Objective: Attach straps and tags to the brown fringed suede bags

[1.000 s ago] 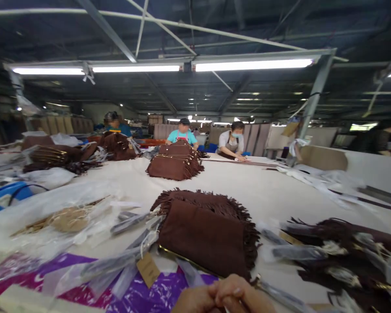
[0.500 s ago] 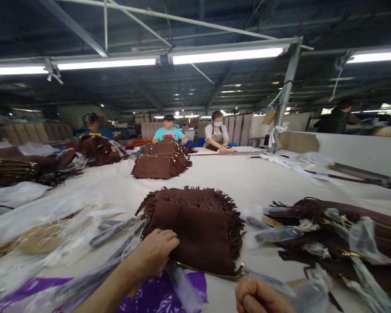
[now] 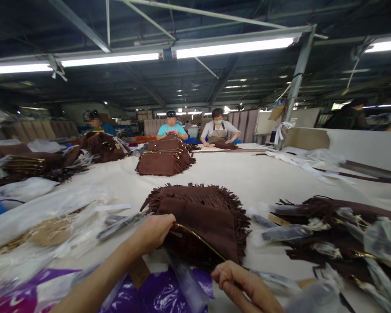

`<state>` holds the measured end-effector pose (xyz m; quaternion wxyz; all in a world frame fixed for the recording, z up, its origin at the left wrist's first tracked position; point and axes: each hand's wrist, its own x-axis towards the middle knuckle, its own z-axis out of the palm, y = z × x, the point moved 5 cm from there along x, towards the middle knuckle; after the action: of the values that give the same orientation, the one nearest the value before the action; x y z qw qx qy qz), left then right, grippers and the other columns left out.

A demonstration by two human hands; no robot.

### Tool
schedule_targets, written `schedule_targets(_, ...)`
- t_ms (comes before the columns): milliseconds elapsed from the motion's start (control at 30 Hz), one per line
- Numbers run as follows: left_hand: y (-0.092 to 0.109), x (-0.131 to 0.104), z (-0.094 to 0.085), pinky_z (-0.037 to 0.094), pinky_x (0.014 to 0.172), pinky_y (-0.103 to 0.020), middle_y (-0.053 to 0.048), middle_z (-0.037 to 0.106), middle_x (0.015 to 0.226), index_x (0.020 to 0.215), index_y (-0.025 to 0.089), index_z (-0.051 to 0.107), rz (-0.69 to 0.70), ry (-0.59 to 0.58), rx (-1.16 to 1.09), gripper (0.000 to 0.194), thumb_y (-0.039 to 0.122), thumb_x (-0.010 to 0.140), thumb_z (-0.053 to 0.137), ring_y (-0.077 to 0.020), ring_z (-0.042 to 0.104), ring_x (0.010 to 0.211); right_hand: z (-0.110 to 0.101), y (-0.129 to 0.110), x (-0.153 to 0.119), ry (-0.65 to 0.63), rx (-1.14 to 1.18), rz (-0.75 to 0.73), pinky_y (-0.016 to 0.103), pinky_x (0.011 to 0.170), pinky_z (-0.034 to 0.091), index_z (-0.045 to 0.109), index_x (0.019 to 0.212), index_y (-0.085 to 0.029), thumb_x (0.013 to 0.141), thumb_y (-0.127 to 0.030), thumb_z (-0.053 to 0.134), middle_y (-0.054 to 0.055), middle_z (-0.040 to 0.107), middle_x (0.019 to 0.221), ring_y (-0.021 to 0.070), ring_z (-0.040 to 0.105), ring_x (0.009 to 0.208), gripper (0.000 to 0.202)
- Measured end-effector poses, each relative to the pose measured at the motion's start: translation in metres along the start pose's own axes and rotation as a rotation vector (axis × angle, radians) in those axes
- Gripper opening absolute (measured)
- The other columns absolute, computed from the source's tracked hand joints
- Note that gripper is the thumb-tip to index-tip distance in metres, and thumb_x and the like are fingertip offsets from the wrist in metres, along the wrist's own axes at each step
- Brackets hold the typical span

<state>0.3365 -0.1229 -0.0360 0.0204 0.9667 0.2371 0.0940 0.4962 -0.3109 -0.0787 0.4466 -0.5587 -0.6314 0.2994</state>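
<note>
A dark brown fringed bag (image 3: 198, 224) lies before me on top of other fringed brown pieces. Its gold zipper (image 3: 200, 241) runs along the near edge, and the mouth gapes, showing a dark inside. My left hand (image 3: 158, 232) is closed on the left end of this edge and lifts it. At the right end of the zipper, my right hand (image 3: 244, 284) has its fingers pinched together on the bag's edge; whether they hold the zip pull I cannot tell. Below the bag lie a purple glossy plastic sheet (image 3: 156, 291) and a clear plastic wrapper (image 3: 190, 282).
Brown fringed bags with plastic-wrapped parts (image 3: 342, 234) lie on the right. A stack of bags (image 3: 159, 163) stands farther back on the white table (image 3: 247, 174). Clear plastic and paper tags (image 3: 52, 232) cover the left. Several people work beyond the table.
My left hand has gone from lying on the bag to gripping and raising its zipper edge, so the mouth now gapes. My right hand has moved left and up to the edge.
</note>
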Motion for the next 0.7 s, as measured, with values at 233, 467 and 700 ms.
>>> schedule_targets(233, -0.004, 0.003, -0.016, 0.038, 0.066, -0.027, 0.0, 0.059, 0.073, 0.084, 0.022, 0.052, -0.063, 0.062, -0.151, 0.029, 0.029, 0.097, 0.028, -0.0189, 0.057, 0.071, -0.009, -0.017, 0.029, -0.034, -0.025, 0.045, 0.028, 0.075, 0.044, 0.051, 0.077, -0.024, 0.095, -0.047, 0.041, 0.001, 0.055, 0.084, 0.0204, 0.053, 0.082, 0.031)
schedule_targets(467, -0.028, 0.01, 0.009, 0.038, 0.071, -0.028, 0.003, 0.05, 0.069, 0.071, 0.022, 0.048, -0.229, 0.204, -0.69, 0.023, 0.033, 0.09, 0.04, -0.0173, 0.049, 0.072, -0.002, -0.019, 0.056, -0.027, 0.051, 0.043, 0.033, 0.09, 0.039, 0.052, 0.075, -0.022, 0.092, -0.043, 0.045, 0.006, 0.06, 0.107, 0.0253, 0.051, 0.107, 0.027)
schedule_targets(700, -0.047, 0.018, 0.058, 0.043, 0.065, -0.026, 0.003, 0.05, 0.07, 0.072, 0.02, 0.048, -0.402, 0.249, -0.992, 0.018, 0.034, 0.081, 0.042, -0.016, 0.048, 0.071, 0.051, 0.0, 0.087, -0.037, 0.063, 0.089, 0.024, 0.057, 0.039, 0.052, 0.076, -0.021, 0.088, -0.036, 0.041, 0.0, 0.059, 0.076, 0.0144, 0.051, 0.061, 0.022)
